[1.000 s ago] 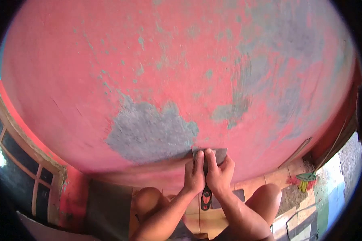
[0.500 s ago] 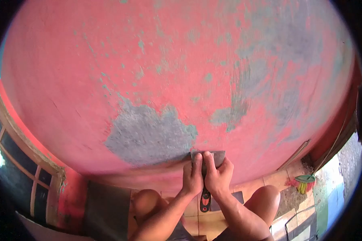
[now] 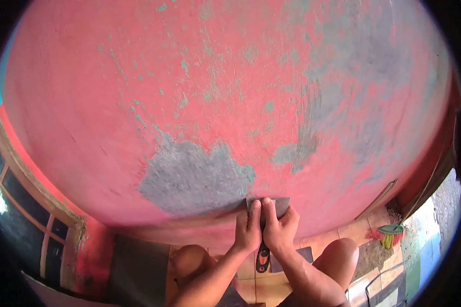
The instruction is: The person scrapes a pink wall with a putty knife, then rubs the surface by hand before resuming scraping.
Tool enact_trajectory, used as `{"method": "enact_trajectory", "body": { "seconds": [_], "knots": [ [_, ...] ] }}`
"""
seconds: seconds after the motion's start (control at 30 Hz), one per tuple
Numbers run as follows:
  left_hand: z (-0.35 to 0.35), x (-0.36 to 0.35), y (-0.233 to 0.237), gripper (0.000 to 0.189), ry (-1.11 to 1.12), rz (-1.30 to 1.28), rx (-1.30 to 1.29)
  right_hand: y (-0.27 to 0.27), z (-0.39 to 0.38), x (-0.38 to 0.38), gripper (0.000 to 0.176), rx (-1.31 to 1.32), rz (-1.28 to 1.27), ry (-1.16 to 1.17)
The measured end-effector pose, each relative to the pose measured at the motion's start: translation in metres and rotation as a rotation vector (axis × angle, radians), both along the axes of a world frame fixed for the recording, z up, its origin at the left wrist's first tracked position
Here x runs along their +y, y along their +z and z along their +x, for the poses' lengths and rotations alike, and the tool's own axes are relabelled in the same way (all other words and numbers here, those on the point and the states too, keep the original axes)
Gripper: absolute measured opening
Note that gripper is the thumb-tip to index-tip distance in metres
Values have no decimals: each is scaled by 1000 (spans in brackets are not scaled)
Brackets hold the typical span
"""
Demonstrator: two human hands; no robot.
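Note:
A wide flat scraper (image 3: 281,205) has its blade edge against the lower part of the pink wall (image 3: 215,92), just right of a large bare grey patch (image 3: 194,176). Both of my hands are closed on it. My left hand (image 3: 248,227) grips its left side and my right hand (image 3: 281,225) its right side, with both thumbs laid on the blade. The black and orange handle (image 3: 263,258) sticks out below, between my wrists. Green specks and scraped grey areas mark the wall above.
A barred window (image 3: 33,210) stands at the left. On the tiled floor at the right lies a green, red and yellow broom head (image 3: 391,233). A dark panel (image 3: 138,268) is at lower left. My bent knees flank my forearms.
The view has shifted a little, so the wall, hands and scraper all appear slightly lower and to the right. The grip is unchanged.

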State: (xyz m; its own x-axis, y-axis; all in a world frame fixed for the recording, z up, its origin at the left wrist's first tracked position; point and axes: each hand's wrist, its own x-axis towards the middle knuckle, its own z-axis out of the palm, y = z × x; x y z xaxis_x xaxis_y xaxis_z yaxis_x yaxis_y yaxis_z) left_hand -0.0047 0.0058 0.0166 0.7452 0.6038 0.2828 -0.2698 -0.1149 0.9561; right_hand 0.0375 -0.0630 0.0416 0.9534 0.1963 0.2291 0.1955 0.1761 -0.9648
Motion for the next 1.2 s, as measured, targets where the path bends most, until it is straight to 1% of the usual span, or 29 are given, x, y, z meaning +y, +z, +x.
{"method": "enact_trajectory", "body": {
  "seconds": [0.07,0.1,0.17,0.23,0.33,0.37,0.4,0.47,0.5,0.53,0.6,0.67,0.7,0.8,0.83,0.93,0.97,1.03,1.07,1.1,1.17,1.2],
  "knots": [
    [-3,1,7,49,-5,-4,36,9,0,-4,30,0,-26,15],
    [-8,6,11,50,-94,-109,175,3,-6,-7,30,22,-36,10],
    [-7,3,-2,49,-66,-102,120,3,-4,-4,30,17,-19,-2],
    [-5,-1,-1,49,-26,-64,45,-1,-3,-3,30,40,7,21],
    [1,-5,0,49,23,-105,-11,1,2,-2,31,59,20,49],
    [-4,2,-10,50,10,-59,131,0,3,-2,31,68,12,54],
    [-11,0,-16,50,0,-77,158,-3,-1,-5,31,80,8,54],
    [-6,4,-10,51,-21,-76,155,-10,-3,-4,29,47,-21,21],
    [-4,-2,3,52,10,-31,49,-8,-2,-2,27,23,-29,8],
    [-1,-2,6,52,22,-17,23,-4,0,-1,28,17,-3,23],
    [-1,-5,1,52,46,-16,0,1,-1,-5,30,34,21,54],
    [-10,-2,-11,52,-10,-78,134,-12,-5,-7,30,44,-8,36],
    [-8,3,-9,52,-42,-91,177,-11,-2,-5,29,26,-6,23],
    [-4,-7,9,51,19,-34,-9,-6,-3,-4,27,36,9,46],
    [-1,-8,6,53,36,-92,-40,-5,-1,-4,28,29,33,56],
    [-4,1,-8,52,43,-33,112,-2,-1,-6,29,51,-26,73],
    [-4,3,-15,52,13,-98,112,-8,-5,-8,30,47,-20,42],
    [-1,-2,0,51,45,-13,9,-8,-3,1,31,-9,22,-10],
    [0,-3,4,51,66,31,-43,-2,-1,1,30,-6,17,15],
    [0,1,4,52,62,34,4,6,1,-1,30,2,6,41],
    [-8,-5,-6,51,27,-81,78,3,-2,-7,30,64,-55,55],
    [-7,-4,2,51,2,-119,94,-2,-3,-8,30,52,-47,28]
  ]
}}
